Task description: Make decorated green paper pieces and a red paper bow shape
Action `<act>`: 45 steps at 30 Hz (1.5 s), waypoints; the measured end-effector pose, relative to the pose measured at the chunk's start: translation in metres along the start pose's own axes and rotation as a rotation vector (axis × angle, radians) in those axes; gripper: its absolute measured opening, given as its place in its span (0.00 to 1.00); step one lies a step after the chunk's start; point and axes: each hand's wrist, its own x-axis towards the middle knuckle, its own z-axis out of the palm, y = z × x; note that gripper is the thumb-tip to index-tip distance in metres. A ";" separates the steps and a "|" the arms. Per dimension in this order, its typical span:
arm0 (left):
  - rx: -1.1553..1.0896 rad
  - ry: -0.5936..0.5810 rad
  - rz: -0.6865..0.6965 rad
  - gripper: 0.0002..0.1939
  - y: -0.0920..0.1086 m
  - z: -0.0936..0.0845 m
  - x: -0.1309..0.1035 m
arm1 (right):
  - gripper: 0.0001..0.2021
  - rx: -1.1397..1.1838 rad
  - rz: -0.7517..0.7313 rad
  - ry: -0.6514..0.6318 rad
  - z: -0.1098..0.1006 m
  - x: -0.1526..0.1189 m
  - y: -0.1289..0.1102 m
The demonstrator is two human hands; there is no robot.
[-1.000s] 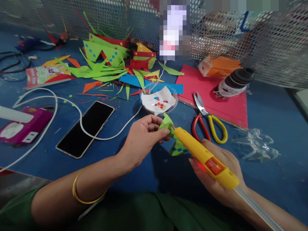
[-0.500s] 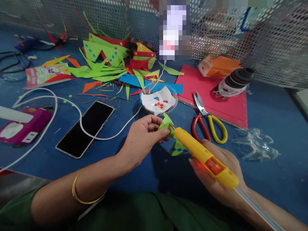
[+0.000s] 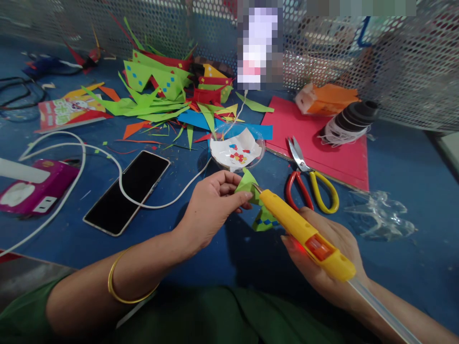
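Note:
Between the thumb and fingers of my left hand [image 3: 211,205] is a folded green paper piece [image 3: 246,181]. Its lower part hangs down and carries a row of small blue squares. My right hand [image 3: 330,253] is wrapped round a yellow glue gun [image 3: 294,222], whose metal tip meets the green paper just beside my left thumb. A clear glue stick [image 3: 382,308] sticks out of the gun's back end, and a red light glows at its side. Beyond my left hand stands a clear bowl [image 3: 263,155] with white paper and small coloured paper bits in it.
Scissors [image 3: 303,165] with red and yellow handles lie right of the bowl, by red card sheets [image 3: 279,114]. A black phone [image 3: 125,193] with a white cable across it lies left. Green paper masks [image 3: 154,79] and scraps fill the back. Crumpled clear plastic [image 3: 382,215] lies right.

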 end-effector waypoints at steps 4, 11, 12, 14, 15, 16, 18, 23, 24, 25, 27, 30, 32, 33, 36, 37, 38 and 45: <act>-0.014 -0.009 -0.005 0.11 0.000 0.000 0.000 | 0.13 -0.021 -0.020 0.010 -0.001 0.002 -0.001; -0.020 -0.013 -0.011 0.12 0.000 0.000 0.001 | 0.10 0.000 -0.002 0.007 -0.003 0.003 -0.002; -0.019 -0.009 -0.008 0.12 0.000 0.000 0.001 | 0.10 0.004 0.004 0.006 -0.003 0.002 -0.002; -0.016 -0.005 -0.002 0.12 -0.001 0.000 0.001 | 0.11 0.006 0.004 0.007 -0.002 0.002 -0.002; -0.016 -0.003 0.002 0.12 -0.001 0.000 0.001 | 0.10 0.003 0.001 0.008 -0.002 0.002 -0.002; -0.016 -0.002 0.004 0.12 -0.001 0.000 0.001 | 0.10 -0.002 -0.001 0.010 -0.002 0.002 -0.002; -0.016 -0.001 0.006 0.12 -0.001 0.000 0.000 | 0.10 -0.005 -0.005 0.002 -0.002 0.003 -0.003; -0.020 0.000 -0.014 0.12 -0.002 0.000 0.000 | 0.09 0.048 -0.012 0.007 -0.003 0.002 -0.003; -0.018 0.002 -0.019 0.12 -0.002 0.000 0.000 | 0.08 0.060 -0.005 0.015 -0.004 0.001 -0.003; -0.016 0.003 -0.022 0.13 -0.002 0.000 0.001 | 0.07 0.070 0.004 0.022 -0.006 0.001 -0.003; -0.014 -0.001 -0.030 0.13 -0.003 0.000 0.001 | 0.07 0.086 0.018 0.038 -0.009 0.003 -0.004; -0.017 -0.004 -0.036 0.14 -0.003 0.000 0.002 | 0.08 0.111 0.015 0.058 -0.013 0.006 -0.006; -0.018 -0.008 -0.040 0.14 -0.003 0.000 0.002 | 0.07 0.115 0.024 0.069 -0.015 0.008 -0.007; -0.020 -0.011 -0.042 0.14 -0.003 0.000 0.001 | 0.06 0.112 0.040 0.075 -0.015 0.008 -0.007; -0.026 -0.033 -0.046 0.13 -0.002 0.001 0.001 | 0.05 0.108 0.091 0.074 -0.012 0.006 -0.003; -0.029 -0.039 -0.048 0.13 -0.001 0.001 0.001 | 0.05 0.111 0.115 0.074 -0.010 0.006 -0.001; -0.032 -0.043 -0.050 0.13 -0.001 0.001 0.001 | 0.06 0.113 0.147 0.074 -0.008 0.005 0.002; -0.069 -0.043 -0.034 0.17 -0.001 -0.002 0.001 | 0.20 0.020 0.449 0.055 -0.013 0.018 0.026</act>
